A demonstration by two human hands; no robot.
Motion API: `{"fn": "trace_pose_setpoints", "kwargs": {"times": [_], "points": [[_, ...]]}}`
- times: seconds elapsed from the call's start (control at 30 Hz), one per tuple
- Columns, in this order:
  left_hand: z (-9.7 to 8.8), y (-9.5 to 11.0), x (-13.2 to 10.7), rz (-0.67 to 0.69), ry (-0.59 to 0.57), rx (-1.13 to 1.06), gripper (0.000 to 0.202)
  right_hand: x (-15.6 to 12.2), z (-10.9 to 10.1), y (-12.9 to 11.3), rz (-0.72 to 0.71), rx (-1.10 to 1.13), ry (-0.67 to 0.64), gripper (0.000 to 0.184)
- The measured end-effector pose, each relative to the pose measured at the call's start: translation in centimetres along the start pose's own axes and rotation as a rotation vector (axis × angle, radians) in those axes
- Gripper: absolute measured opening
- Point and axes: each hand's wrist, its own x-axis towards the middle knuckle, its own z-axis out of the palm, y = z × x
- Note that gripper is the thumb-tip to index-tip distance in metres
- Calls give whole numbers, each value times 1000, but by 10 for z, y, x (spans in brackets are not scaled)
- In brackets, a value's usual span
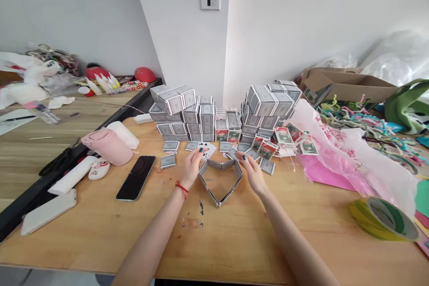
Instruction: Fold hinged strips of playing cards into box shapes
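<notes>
A heart-shaped ring of folded playing cards [220, 165] stands on edge on the wooden table, its point towards me. At its left side is my left hand [191, 167], fingers stretched forward, a red string bracelet on the wrist. My right hand [252, 173] flanks the right side, fingers extended as well. Both hands look close to the ring's walls; whether they touch it I cannot tell. Just behind lie face-up playing cards [207, 151] and several small grey-backed card packets [168, 161]. Red-and-green card boxes [267, 148] lie beyond my right hand.
Stacked blocks of folded cards rise at the back left [174, 100] and back right [264, 100]. To the left lie a black phone [136, 178], a pink bottle [109, 145] and a white power bank [49, 212]. A tape roll [382, 219] and plastic bags [362, 156] are right.
</notes>
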Motion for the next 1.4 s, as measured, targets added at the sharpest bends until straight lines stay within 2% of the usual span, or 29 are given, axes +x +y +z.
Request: {"fn": "trace_pose_setpoints", "kwargs": {"times": [0.1,0.2,0.27,0.43,0.53,0.63,0.77,0.9,1.0,1.1,1.3,1.4], "points": [[6,-12,-22,43,-23,-64,34,-18,8,8,-130,-52,-41,40],[10,-16,-34,93,-24,15,38,-26,13,11,-227,-116,-107,34],[14,-18,-37,104,-14,69,39,-26,16,12,-243,-147,-118,38],[22,-24,-34,145,105,132,37,-23,20,15,-178,-134,-46,53],[24,-27,-34,133,102,61,31,-21,17,13,-146,-84,-59,54],[23,-27,-33,63,79,-23,34,-17,14,12,-125,-16,-49,50],[20,-23,-32,10,-17,-70,43,-13,14,15,-111,22,25,48],[13,-17,-32,33,-160,-59,46,-12,13,19,-64,28,-86,53],[10,-16,-31,41,-185,-24,46,-11,10,18,-41,8,-117,57],[11,-17,-31,57,-158,2,45,-10,9,16,-37,-24,-107,60],[21,-15,-41,65,-3,3,47,-13,9,8,-60,-30,-29,54],[24,-14,-42,63,-20,16,42,-12,8,7,-70,-24,-49,51]]}}
